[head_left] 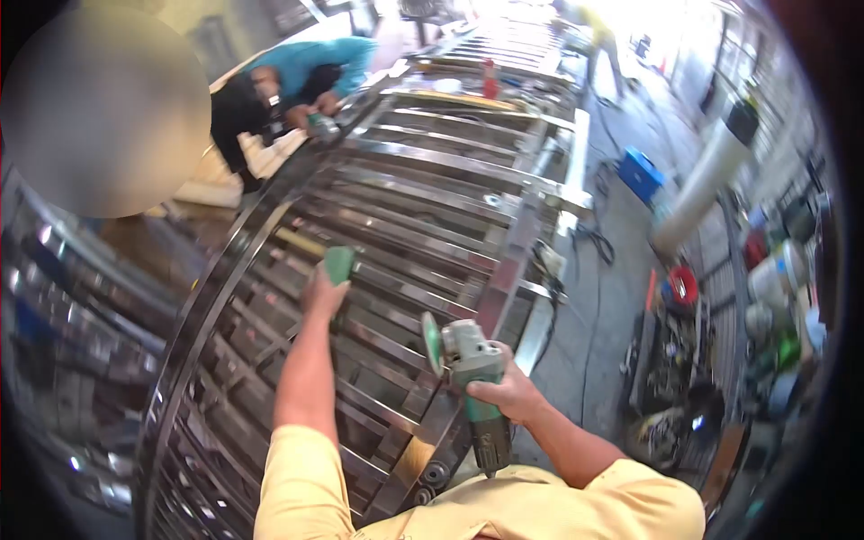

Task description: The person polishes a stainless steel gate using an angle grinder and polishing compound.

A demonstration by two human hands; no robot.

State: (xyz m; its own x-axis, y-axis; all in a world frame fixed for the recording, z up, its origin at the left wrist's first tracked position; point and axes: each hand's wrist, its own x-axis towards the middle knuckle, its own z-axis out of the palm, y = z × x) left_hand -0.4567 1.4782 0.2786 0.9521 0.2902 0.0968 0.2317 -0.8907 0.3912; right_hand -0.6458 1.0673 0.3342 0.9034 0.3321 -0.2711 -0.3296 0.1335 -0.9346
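Note:
My right hand (511, 389) is closed around the green and black body of an angle grinder (479, 362), held upright near my chest. A round green disc (432, 344) is mounted on the grinder's head, facing left. Stretched forward, my left hand (322, 293) grips a flat green pad (339, 265) over the bars. Beneath both hands lies a large shiny metal frame (423, 250) with many parallel bars and a curved left edge. Small round metal parts (436, 473) sit by its near corner.
Across the frame, a person in a teal top (310, 67) bends over a power tool (322, 125). To the right stand a blue box (641, 176), a leaning gas cylinder (706, 175), a red bowl (681, 285) and cluttered tools. Cables (592, 241) cross the floor. A red bottle (490, 79) stands farther back.

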